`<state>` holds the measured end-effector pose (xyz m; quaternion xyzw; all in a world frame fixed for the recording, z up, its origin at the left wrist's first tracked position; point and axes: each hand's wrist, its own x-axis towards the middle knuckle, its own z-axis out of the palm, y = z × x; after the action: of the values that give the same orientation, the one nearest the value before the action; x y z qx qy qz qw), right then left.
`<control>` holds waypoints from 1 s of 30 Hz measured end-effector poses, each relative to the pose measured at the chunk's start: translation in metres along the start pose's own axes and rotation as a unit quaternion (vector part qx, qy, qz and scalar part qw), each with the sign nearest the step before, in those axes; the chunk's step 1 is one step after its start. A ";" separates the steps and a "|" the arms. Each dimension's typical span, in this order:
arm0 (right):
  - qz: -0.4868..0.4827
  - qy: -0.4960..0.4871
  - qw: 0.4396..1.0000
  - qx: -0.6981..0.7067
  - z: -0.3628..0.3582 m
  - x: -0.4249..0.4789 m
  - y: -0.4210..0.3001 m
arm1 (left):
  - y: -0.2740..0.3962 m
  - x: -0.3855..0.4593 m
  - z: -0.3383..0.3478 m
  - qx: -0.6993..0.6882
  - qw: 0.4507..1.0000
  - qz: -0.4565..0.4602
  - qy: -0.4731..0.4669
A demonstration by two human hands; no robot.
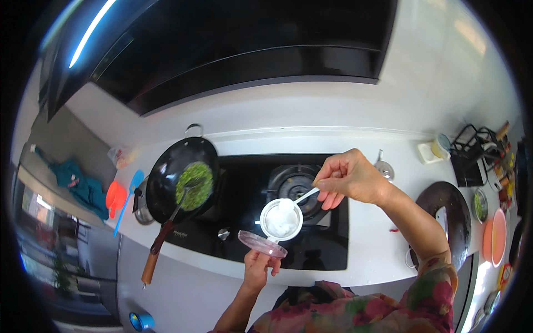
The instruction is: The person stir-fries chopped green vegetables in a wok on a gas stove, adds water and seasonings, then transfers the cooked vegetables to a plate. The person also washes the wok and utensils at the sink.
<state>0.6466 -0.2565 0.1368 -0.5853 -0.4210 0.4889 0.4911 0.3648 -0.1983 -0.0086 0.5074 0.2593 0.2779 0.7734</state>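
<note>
My left hand [260,268] holds a white seasoning jar [281,219] by its near side, with its clear pinkish lid [262,244] flipped back over my fingers. The jar is part full of white granules. Between thumb and fingers of my right hand [345,179] is a small white spoon [306,195], its bowl at the jar's mouth with white granules on it. To the left, a black wok [162,179] on the cooktop holds chopped greens [195,185], and a metal spatula with a wooden handle [156,252] rests in it.
The black glass cooktop [245,183] has a bare burner [297,187] under my hands. Left stand a red-orange ladle cup [115,196] and a blue spatula [135,183]. Rightward are a round dark board [454,212] with a cleaver [442,218], a metal bowl of greens [479,205] and a pink basin [494,237].
</note>
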 end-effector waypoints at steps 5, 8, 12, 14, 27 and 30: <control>-0.053 0.079 0.994 -0.047 -0.032 -0.054 0.046 | -0.012 0.020 0.070 0.013 0.997 -0.039 -0.068; -0.081 0.086 0.979 -0.165 -0.056 -0.096 0.058 | -0.020 0.035 0.115 -0.062 0.989 -0.065 -0.114; -0.012 0.285 0.954 -0.098 -0.107 -0.172 0.074 | -0.039 0.063 0.184 -0.070 0.978 -0.096 -0.174; 0.014 0.346 0.938 -0.019 -0.137 -0.218 0.077 | -0.056 0.088 0.221 -0.081 0.967 -0.105 -0.219; 0.117 0.604 0.786 0.056 -0.174 -0.446 0.156 | -0.228 0.265 0.454 -0.031 0.973 -0.137 -0.183; 0.118 0.648 0.746 0.096 -0.165 -0.480 0.178 | -0.256 0.290 0.483 -0.040 0.977 -0.131 -0.162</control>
<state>0.7314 -0.7797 0.0444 -0.7564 0.1201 0.0837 0.6375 0.9440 -0.3915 -0.1113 0.4760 0.1838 0.0980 0.8544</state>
